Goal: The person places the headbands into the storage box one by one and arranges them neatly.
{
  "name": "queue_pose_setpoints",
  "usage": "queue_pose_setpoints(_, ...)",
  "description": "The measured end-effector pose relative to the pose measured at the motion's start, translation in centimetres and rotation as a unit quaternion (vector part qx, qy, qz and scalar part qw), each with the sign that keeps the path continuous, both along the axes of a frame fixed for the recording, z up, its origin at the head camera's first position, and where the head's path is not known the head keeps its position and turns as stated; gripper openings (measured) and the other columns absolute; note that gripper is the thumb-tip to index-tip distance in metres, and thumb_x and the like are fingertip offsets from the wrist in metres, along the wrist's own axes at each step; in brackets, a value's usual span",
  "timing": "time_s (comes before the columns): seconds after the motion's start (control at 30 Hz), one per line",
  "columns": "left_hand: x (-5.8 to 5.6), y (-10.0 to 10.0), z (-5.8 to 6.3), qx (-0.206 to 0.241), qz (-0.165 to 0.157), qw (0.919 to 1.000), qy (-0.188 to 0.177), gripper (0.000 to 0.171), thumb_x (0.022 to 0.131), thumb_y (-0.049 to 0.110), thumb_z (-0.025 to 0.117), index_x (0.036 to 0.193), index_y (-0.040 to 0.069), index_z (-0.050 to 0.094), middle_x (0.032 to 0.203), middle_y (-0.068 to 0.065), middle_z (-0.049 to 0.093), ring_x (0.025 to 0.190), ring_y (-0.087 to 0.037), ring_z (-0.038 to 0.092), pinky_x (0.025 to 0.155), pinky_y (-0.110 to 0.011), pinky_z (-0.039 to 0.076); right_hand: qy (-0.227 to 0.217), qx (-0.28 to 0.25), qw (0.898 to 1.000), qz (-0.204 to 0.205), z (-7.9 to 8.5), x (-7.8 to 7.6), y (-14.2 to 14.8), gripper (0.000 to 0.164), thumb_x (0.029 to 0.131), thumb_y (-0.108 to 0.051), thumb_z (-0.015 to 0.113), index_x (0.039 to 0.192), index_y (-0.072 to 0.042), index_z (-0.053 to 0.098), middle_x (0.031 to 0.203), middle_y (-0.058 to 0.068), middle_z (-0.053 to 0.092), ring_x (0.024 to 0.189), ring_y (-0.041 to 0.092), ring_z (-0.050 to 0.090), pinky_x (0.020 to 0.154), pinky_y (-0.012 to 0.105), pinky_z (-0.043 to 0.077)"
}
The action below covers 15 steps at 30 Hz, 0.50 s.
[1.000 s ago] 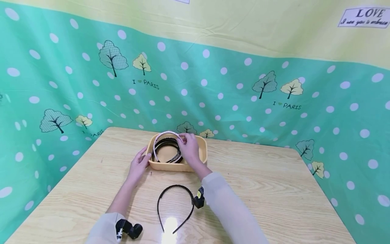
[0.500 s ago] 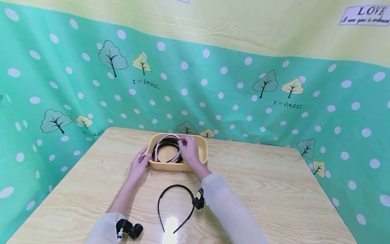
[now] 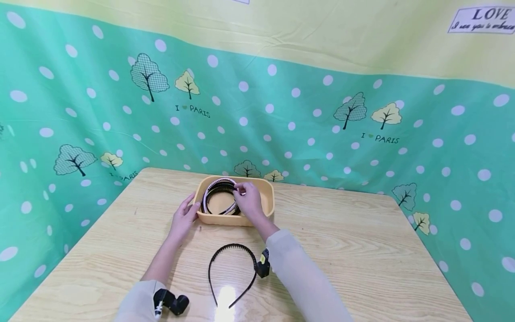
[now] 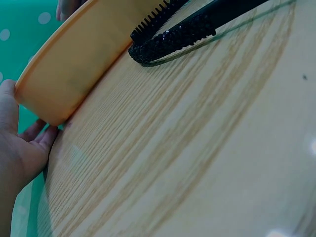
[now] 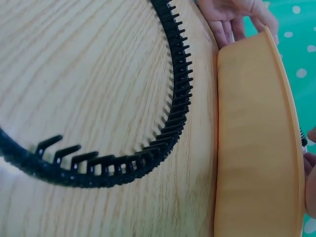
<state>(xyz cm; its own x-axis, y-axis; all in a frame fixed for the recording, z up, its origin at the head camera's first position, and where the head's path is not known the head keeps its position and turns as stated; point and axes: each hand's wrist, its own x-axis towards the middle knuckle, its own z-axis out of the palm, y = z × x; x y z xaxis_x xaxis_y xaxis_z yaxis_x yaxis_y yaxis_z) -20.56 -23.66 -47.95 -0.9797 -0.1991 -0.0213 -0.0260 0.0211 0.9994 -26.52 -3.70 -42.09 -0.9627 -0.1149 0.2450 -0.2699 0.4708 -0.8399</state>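
My left hand [image 3: 183,219] grips the left end of a yellow-orange plastic box [image 3: 229,221], thumb at the rim and fingers around the outer corner in the left wrist view. My right hand [image 3: 250,201] is inside the box, thumb and fingertips pinching the right side of a pale pink headband [image 3: 205,197]. That band lies over several black toothed headbands [image 3: 220,189], gathered in the box's left half. Closer to me, a black headband [image 3: 232,245] rests flat on the table, its comb teeth [image 5: 182,74] showing in the right wrist view.
The box stands near the back edge of a wood-grain table [image 3: 362,250]. Behind it hangs a green and yellow printed curtain [image 3: 281,116]. The right forearm's wrist camera [image 3: 263,264] overlaps the loose headband's right side in the head view.
The pink headband has come down from a tilted position to lie on the black ones, and my right hand has lowered slightly with it. My left hand stays at the box.
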Motion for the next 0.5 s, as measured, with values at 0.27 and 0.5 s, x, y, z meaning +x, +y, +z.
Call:
queue_pose_setpoints(0.27,0.11,0.10,0.23,-0.008,0.001,1.0000,0.000,0.055,0.098,0.032,0.049,0.148,0.021,0.029,0.139,-0.026,0.044,0.115,-0.023,0.056,0.083,-0.010,0.051,-0.031,0.014,0.999,-0.001,-0.20,0.09,0.28,0.025,0.084,-0.006,0.065,0.109,-0.008,0.065,0.101,0.005,0.061,0.093,0.017,0.057,0.074,0.019,0.054)
queue_pose_setpoints(0.5,0.21,0.22,0.41,-0.003,0.000,1.0000,0.000,0.054,0.098,0.031,0.048,0.148,0.022,0.028,0.142,-0.024,0.041,0.122,-0.029,0.050,0.084,-0.009,0.050,-0.044,0.013,0.999,-0.006,-0.38,-0.14,0.43,0.025,0.084,-0.008,0.066,0.109,-0.008,0.065,0.102,0.007,0.063,0.092,0.019,0.059,0.076,0.022,0.055)
